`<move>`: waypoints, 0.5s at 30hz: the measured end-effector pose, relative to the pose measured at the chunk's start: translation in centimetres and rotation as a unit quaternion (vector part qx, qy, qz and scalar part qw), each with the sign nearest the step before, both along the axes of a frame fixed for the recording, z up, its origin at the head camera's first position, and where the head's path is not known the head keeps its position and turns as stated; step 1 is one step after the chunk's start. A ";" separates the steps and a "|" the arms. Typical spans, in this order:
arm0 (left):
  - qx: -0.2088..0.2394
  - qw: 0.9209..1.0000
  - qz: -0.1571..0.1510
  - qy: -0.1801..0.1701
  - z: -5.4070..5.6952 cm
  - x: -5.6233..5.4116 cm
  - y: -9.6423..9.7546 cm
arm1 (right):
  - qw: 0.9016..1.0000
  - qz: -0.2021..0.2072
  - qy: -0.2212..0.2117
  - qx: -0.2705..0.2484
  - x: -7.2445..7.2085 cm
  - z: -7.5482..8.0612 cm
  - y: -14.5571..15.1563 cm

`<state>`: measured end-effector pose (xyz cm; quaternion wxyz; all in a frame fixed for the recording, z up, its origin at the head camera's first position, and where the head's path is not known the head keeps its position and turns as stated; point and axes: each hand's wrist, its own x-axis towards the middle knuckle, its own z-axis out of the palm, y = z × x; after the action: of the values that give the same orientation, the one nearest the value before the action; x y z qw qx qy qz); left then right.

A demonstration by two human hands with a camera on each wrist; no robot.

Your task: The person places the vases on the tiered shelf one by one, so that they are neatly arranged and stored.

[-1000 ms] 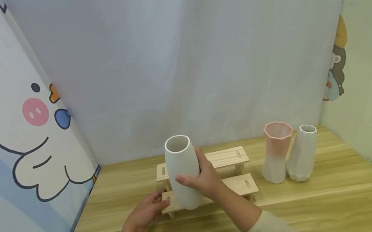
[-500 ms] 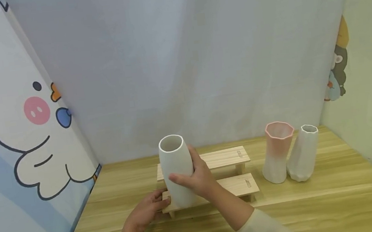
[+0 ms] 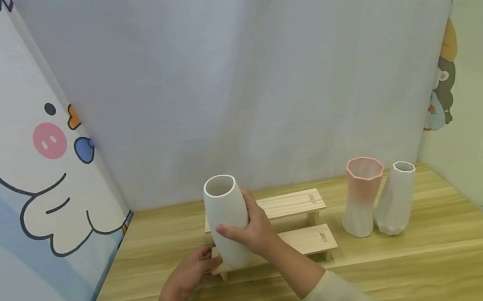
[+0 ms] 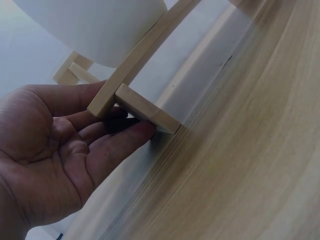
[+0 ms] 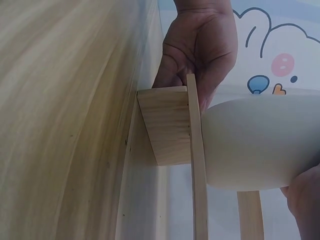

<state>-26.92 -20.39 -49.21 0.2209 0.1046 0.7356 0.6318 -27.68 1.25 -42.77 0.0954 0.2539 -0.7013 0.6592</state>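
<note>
A tall white vase (image 3: 223, 222) stands upright at the left end of the lower step of a two-step wooden stand (image 3: 307, 240). Wrapped around the vase's right side is my right hand (image 3: 257, 228), its thumb across the front. In the right wrist view the vase's base (image 5: 255, 150) meets the top of the board (image 5: 198, 165). My left hand (image 3: 192, 270) holds the left end of that step. The left wrist view has its thumb at the board's end (image 4: 102, 102) and fingers against the stand's leg (image 4: 147, 107).
To the right on the wooden table (image 3: 394, 272) stand a pink-and-white vase (image 3: 359, 201) and a white faceted vase (image 3: 396, 200), close together. A grey curtain (image 3: 233, 82) hangs behind, with printed panels on both sides.
My right hand has carried the white vase left and slightly back, to the left end of the lower step. The left hand keeps its place on the stand.
</note>
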 end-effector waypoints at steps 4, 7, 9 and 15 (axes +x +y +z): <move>0.001 1.000 -0.003 0.000 -0.1 -0.1 0.0 | 1.000 -0.005 -0.007 0.002 -0.1 -0.1 -0.1; -0.003 1.000 -0.001 0.000 -0.2 -0.1 -0.1 | 1.000 -0.008 -0.021 0.007 -0.1 -0.1 -0.3; -0.006 1.000 0.002 0.001 -0.2 -0.1 -0.1 | 1.000 -0.008 -0.027 0.008 -0.1 -0.1 -0.3; -0.007 1.000 -0.004 0.000 -0.4 -0.3 -0.2 | 1.000 -0.006 -0.022 0.007 -0.1 0.0 -0.3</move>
<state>-27.21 -20.55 -49.60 0.2241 0.1061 0.7395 0.6258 -27.77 0.92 -42.78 0.0822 0.2352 -0.7092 0.6595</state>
